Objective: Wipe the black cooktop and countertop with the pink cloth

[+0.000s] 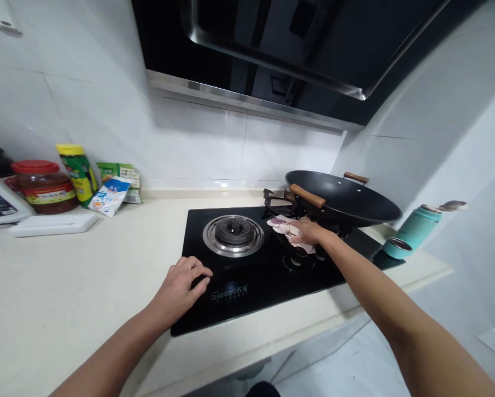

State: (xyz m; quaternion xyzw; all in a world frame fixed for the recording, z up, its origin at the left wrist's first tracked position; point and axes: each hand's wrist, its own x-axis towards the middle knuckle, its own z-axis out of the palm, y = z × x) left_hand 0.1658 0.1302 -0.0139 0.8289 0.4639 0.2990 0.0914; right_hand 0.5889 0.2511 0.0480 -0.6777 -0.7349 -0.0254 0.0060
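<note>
My right hand (308, 231) presses a pale pink-and-white cloth (287, 228) onto the black glass gas stove (247, 275), just left of the wok and near the control knobs (299, 256). Loosely bent, the fingers of my left hand (187, 282) rest at the stove's left edge with nothing in them, the thumb apart from the forefinger. Between the hands lies a round burner (233, 234) with a shiny metal ring and no pan support on it. A large black wok (346, 198) with wooden handles sits over the right side.
A teal container (419, 229) with utensils stands at the right. Along the left wall are a red-lidded jar (44, 187), a yellow-capped green bottle (77, 173) and seasoning packets (111, 194). A pan support (279, 201) lies behind the cloth. The range hood (264, 49) hangs above.
</note>
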